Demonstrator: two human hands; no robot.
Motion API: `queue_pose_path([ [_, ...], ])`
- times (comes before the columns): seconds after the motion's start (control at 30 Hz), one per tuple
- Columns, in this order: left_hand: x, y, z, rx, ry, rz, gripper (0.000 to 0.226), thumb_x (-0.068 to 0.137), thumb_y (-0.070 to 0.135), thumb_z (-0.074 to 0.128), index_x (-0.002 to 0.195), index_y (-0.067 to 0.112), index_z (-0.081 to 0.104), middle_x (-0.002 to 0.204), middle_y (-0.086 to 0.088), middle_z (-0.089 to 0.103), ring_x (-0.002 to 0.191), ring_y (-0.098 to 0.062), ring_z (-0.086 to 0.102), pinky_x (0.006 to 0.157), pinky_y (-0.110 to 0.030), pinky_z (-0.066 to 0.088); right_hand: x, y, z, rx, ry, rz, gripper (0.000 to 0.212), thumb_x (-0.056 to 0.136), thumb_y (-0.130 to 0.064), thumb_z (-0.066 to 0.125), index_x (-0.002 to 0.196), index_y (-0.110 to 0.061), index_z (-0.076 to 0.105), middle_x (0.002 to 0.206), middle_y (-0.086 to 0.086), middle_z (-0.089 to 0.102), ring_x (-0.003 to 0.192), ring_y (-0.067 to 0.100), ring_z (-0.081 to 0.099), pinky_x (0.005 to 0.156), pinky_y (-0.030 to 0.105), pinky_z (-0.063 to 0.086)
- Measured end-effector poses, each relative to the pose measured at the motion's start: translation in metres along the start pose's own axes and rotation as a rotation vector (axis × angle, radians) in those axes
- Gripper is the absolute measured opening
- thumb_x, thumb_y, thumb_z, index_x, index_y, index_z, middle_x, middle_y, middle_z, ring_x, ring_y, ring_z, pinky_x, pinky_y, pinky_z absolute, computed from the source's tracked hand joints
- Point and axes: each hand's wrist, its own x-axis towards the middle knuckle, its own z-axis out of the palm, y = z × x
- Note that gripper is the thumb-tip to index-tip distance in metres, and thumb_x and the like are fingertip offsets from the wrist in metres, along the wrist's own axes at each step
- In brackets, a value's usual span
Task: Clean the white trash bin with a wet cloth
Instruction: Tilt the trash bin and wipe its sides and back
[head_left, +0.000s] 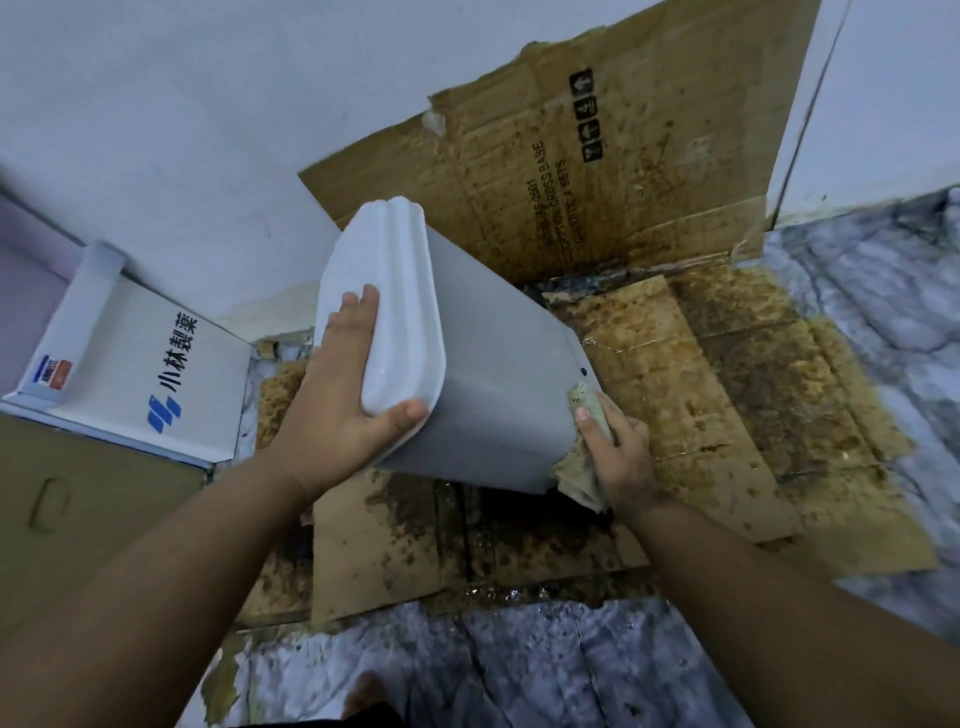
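two hands on the bin (498, 374), which is tilted over stained cardboard (727, 395) on the floor, lid end up toward the wall. left hand (348, 395) grips the lid (384, 306), fingers flat on top, thumb hooked under its edge. right hand (618, 457) clutches a dirty cloth (582, 478) pressed against the bin's base corner. white box (156, 374) with blue print sits at left, near the bin, not touching.
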Motion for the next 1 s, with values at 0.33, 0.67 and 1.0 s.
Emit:
queue_pose_path([
  [0.33,0.031,0.076,-0.049,-0.208,-0.051,-0.247,0.132,0.056,0.095,0.051,0.162,0.026,0.013,0.166,0.001,0.028,0.149,-0.022,0.032,0.12,-0.044,0.029,-0.009,-0.109,-0.112,-0.213,-0.261,-0.096,0.026,0.093,-0.046,0.064,0.099,-0.023,0.076,0.09,-0.001,0.076,0.08,0.014,0.072,0.066,0.025,0.05],
  [0.67,0.001,0.093,-0.018,-0.3,-0.021,-0.395,0.108,0.077,0.07,0.067,0.161,0.029,0.013,0.166,-0.002,0.026,0.148,-0.029,0.034,0.109,-0.044,0.037,-0.021,-0.13,-0.154,-0.355,-0.396,-0.052,0.035,0.089,-0.041,0.07,0.117,-0.02,0.071,0.104,-0.004,0.071,0.089,0.008,0.066,0.064,0.016,0.047],
  [1.0,0.035,0.077,-0.016,-0.349,0.079,-0.492,0.075,0.084,0.07,0.065,0.137,0.022,0.042,0.122,-0.002,0.056,0.102,-0.018,0.058,0.079,-0.038,0.047,-0.026,-0.18,-0.084,-0.684,-0.301,-0.353,0.047,0.102,-0.051,0.04,0.144,-0.034,0.05,0.145,0.001,0.056,0.133,0.026,0.049,0.108,0.033,0.035],
])
